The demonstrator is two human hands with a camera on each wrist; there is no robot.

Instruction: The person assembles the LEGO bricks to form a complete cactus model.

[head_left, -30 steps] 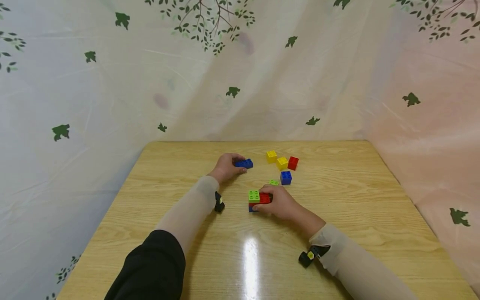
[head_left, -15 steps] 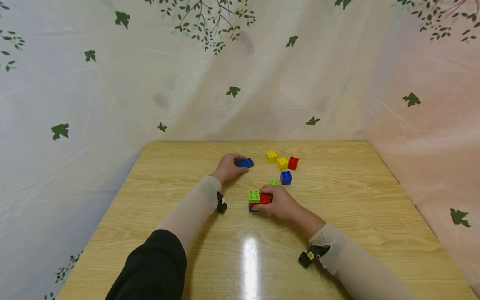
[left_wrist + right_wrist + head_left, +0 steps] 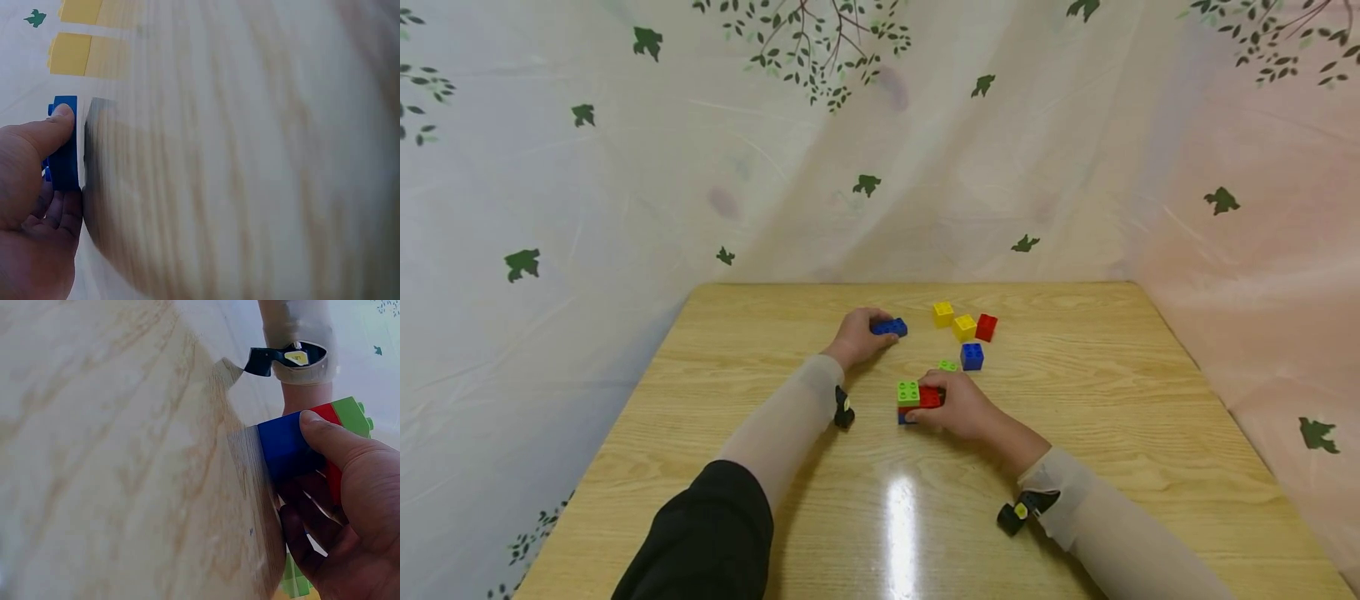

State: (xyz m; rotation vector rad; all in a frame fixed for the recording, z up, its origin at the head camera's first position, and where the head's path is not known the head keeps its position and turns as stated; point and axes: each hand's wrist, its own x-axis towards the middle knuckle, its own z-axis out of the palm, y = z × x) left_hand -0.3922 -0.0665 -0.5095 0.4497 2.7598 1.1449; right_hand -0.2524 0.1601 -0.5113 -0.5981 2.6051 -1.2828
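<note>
My left hand [image 3: 855, 336] pinches a long blue brick [image 3: 891, 327] between thumb and fingers, at the far middle of the table. In the left wrist view the thumb presses on the side of that blue brick [image 3: 65, 147], close to the tabletop. Nearer to me, my right hand [image 3: 962, 406] grips a stack of bricks: a blue one [image 3: 289, 447] at the bottom, red [image 3: 929, 397] above it, and a lime green brick [image 3: 907, 392] on top at the left end. The fingers hide the stack's right part. Another green brick [image 3: 947, 365] shows partly behind the right hand.
Two yellow bricks [image 3: 964, 327], a red brick [image 3: 987, 327] and a small blue brick [image 3: 972, 357] stand loose at the far right of centre. The wooden table [image 3: 1075, 358] meets a leaf-patterned cloth [image 3: 925, 208] at its back edge.
My left hand has shifted very slightly right with the long blue brick. The right hand and its stack stay in place.
</note>
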